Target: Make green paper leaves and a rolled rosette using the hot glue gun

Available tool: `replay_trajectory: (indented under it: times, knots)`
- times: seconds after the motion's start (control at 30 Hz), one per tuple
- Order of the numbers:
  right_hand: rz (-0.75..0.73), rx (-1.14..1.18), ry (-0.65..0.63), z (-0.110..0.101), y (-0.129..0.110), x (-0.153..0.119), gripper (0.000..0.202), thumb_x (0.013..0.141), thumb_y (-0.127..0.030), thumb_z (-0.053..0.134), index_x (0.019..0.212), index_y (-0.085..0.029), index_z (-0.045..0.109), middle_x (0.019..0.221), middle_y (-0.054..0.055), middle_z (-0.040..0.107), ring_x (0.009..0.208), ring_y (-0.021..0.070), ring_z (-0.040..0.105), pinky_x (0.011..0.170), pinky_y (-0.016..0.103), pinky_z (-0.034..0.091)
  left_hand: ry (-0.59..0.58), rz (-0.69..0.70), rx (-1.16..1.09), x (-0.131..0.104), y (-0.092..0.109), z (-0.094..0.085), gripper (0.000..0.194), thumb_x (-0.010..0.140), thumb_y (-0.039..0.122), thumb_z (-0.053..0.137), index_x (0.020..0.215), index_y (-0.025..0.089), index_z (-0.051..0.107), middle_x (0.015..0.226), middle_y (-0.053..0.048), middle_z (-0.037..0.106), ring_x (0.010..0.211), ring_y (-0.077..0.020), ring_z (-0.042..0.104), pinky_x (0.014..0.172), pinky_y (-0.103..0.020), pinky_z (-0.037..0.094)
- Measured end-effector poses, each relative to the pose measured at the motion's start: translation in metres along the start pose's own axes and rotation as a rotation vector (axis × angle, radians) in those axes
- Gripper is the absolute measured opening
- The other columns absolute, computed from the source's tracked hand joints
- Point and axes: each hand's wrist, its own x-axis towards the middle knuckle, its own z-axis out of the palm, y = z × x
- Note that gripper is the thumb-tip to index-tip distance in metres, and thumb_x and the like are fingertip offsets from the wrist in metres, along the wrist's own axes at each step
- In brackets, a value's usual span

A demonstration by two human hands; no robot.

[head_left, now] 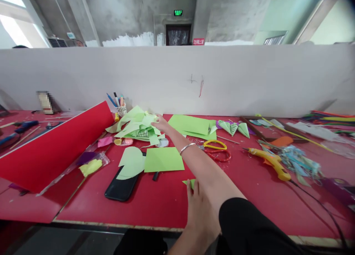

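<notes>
My right arm, with a silver bangle, stretches forward across the table. My right hand is at the heap of pale green paper scraps, its fingers closed on a scrap at the heap's right edge. Below that forearm, my left hand lies with fingers stretched out, their tips on a small green paper piece. The hand and arm partly cover this piece. To the left are a green paper rectangle and a rounded, notched pale green cutout, which overlaps a black phone.
Larger green sheets and patterned paper cones lie at the back. Scissors and a corded yellow glue gun are to the right. A folded red board stands left, near a pen cup. A white partition rises behind.
</notes>
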Motion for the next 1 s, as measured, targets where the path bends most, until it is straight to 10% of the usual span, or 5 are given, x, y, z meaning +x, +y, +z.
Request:
replay_trajectory:
  times: [0.5,1.0]
  knots:
    - [-0.181,-0.189,-0.306,-0.137,0.02,-0.203,0.025,0.08,-0.025,0.047,0.103,-0.018,0.053,0.107,0.006,0.056,0.093,0.0151,0.054,0.08,0.03,0.044,-0.105,-0.151,-0.026,0.006,-0.018,-0.026,0.085,0.062,0.057,0.057,0.129,0.009,0.034,0.134,-0.017,0.033,0.121,-0.0351,0.026,0.098,-0.051,0.02]
    - [-0.284,-0.47,-0.295,-0.133,0.074,-0.321,0.076,0.068,-0.047,0.059,0.133,-0.02,0.028,0.136,0.011,0.033,0.126,0.0238,0.027,0.102,0.041,0.026,0.01,0.114,-0.476,0.008,-0.018,-0.036,0.004,0.077,0.014,0.045,0.077,0.017,0.046,0.083,-0.003,0.051,0.083,-0.0169,0.047,0.075,-0.028,0.04]
